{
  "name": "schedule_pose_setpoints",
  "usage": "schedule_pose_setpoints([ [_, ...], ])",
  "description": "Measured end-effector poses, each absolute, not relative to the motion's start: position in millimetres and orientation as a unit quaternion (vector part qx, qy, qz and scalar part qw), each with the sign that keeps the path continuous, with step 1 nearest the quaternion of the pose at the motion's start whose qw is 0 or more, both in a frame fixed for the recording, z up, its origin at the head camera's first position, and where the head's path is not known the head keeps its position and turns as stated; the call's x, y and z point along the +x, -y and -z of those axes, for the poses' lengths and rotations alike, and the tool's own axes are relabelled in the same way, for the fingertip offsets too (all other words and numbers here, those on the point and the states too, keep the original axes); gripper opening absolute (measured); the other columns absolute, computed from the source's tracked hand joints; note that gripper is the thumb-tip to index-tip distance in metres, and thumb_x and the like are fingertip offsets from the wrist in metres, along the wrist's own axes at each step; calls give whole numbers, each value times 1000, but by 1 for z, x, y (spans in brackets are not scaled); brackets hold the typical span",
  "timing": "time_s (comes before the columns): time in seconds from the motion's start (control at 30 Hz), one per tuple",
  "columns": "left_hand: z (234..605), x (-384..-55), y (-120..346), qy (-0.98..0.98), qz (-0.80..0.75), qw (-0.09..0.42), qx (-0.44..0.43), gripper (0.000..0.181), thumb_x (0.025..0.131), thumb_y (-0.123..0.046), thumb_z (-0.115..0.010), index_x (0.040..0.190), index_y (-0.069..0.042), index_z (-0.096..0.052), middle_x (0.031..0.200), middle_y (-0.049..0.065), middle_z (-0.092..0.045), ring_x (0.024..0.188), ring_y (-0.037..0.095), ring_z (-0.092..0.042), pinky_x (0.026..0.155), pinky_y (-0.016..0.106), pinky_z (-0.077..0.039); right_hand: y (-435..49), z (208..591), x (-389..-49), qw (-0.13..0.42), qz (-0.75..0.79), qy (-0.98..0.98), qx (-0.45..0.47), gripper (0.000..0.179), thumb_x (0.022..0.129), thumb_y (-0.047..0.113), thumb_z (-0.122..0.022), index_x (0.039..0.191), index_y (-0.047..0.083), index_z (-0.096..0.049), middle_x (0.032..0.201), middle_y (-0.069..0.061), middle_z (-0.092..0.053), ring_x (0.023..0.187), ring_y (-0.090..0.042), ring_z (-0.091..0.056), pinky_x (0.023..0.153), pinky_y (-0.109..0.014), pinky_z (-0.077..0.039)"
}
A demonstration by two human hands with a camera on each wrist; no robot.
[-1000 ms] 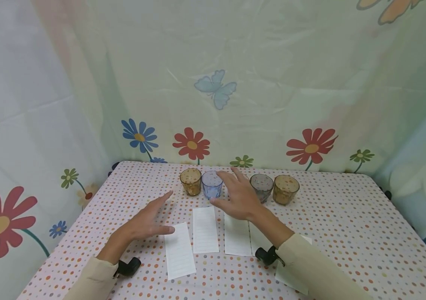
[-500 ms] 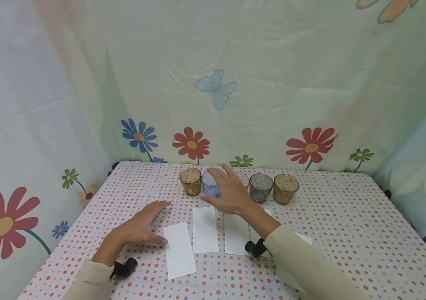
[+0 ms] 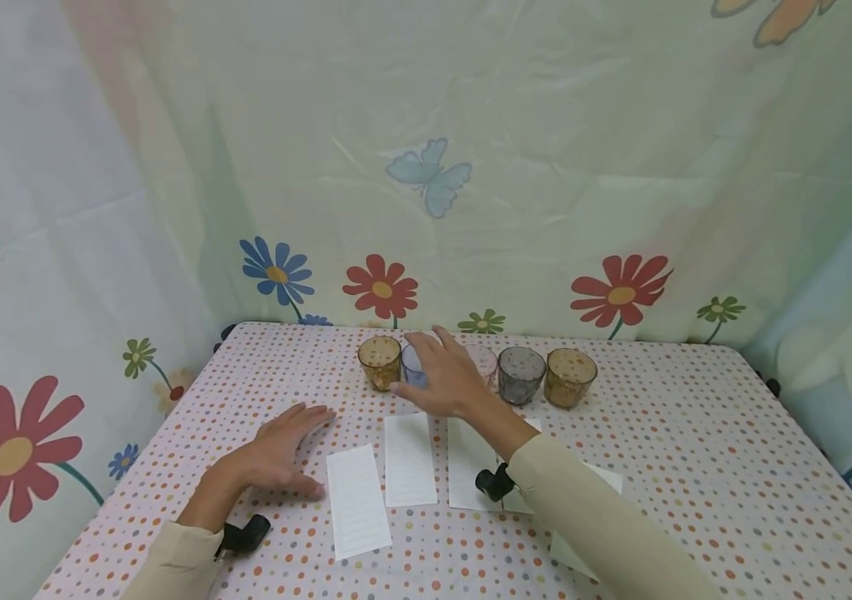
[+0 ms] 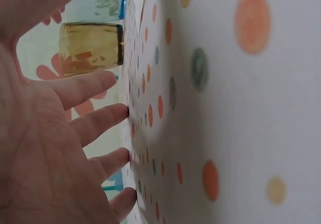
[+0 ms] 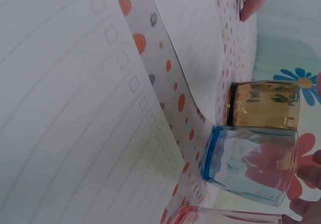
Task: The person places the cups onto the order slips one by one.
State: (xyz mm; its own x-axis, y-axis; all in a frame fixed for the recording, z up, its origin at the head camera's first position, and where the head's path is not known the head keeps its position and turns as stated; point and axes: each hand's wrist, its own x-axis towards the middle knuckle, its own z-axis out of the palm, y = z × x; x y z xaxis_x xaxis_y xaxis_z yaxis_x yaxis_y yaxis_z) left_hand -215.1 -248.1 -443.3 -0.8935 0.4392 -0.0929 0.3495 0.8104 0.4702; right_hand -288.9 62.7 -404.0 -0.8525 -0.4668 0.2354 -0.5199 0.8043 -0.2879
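My right hand (image 3: 437,375) hovers with spread fingers at the blue glass (image 3: 411,367), covering much of it in the head view. From the right wrist, its fingertips (image 5: 307,176) show close to the rim of that glass. Left of it stands an amber glass (image 3: 379,363); to the right are a pink glass (image 3: 483,362), a grey glass (image 3: 521,375) and a second amber glass (image 3: 571,377). Fingers spread, my left hand (image 3: 276,450) has its fingertips at the dotted tablecloth, beside a lined paper slip (image 3: 358,500). It holds nothing.
A second lined slip (image 3: 411,458) and a wider white sheet (image 3: 471,467) lie in front of the glasses. Another sheet (image 3: 603,477) is partly hidden under my right sleeve. A flowered curtain (image 3: 516,208) hangs behind the dotted table (image 3: 696,450).
My right hand has moved left, from beside the blue glass to in front of it, uncovering the pink glass. My left hand has drawn back slightly to the left and lower.
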Motion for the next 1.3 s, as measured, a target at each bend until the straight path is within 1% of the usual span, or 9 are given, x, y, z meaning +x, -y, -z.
schedule_pose_setpoints([
  [0.17,444,-216,249,-947,-216,103,215,112,63,-49,-90,156,-13,-39,164,11,-31,152,45,-16,110,78,-16,-57,403,-295,59,-155,955,246,87,91,65,-58,160,18,-30,163,-4,-36,154,-35,-17,120,-61,-22],
  [0.33,445,-217,249,-948,-206,107,218,112,64,-47,-90,157,-12,-38,165,11,-29,152,45,-15,110,77,-17,-52,401,-300,51,-146,958,242,88,91,65,-59,160,17,-31,162,-5,-36,154,-36,-19,120,-59,-23],
  [0.57,445,-217,250,-948,-201,112,218,112,64,-47,-89,157,-12,-38,166,11,-27,153,44,-14,111,76,-16,-44,400,-304,40,-132,960,243,91,91,68,-57,160,16,-30,162,-5,-36,154,-35,-19,121,-57,-22],
  [0.87,444,-216,249,-948,-198,113,220,110,64,-48,-88,156,-11,-40,166,11,-27,153,44,-14,111,76,-17,-36,400,-312,29,-137,966,218,91,90,69,-57,160,18,-31,162,-5,-37,154,-33,-19,122,-56,-21],
  [1.1,446,-217,249,-950,-193,113,219,110,64,-49,-88,156,-12,-40,166,10,-27,153,44,-15,111,76,-18,-30,403,-318,3,-155,968,196,92,89,70,-57,160,19,-32,161,-7,-39,154,-36,-18,120,-60,-22],
  [1.3,446,-217,249,-949,-195,114,220,111,64,-50,-88,156,-12,-39,166,11,-28,152,45,-15,110,77,-18,-25,404,-323,6,-144,974,176,93,87,73,-57,159,18,-34,160,-6,-41,153,-36,-20,122,-58,-19],
])
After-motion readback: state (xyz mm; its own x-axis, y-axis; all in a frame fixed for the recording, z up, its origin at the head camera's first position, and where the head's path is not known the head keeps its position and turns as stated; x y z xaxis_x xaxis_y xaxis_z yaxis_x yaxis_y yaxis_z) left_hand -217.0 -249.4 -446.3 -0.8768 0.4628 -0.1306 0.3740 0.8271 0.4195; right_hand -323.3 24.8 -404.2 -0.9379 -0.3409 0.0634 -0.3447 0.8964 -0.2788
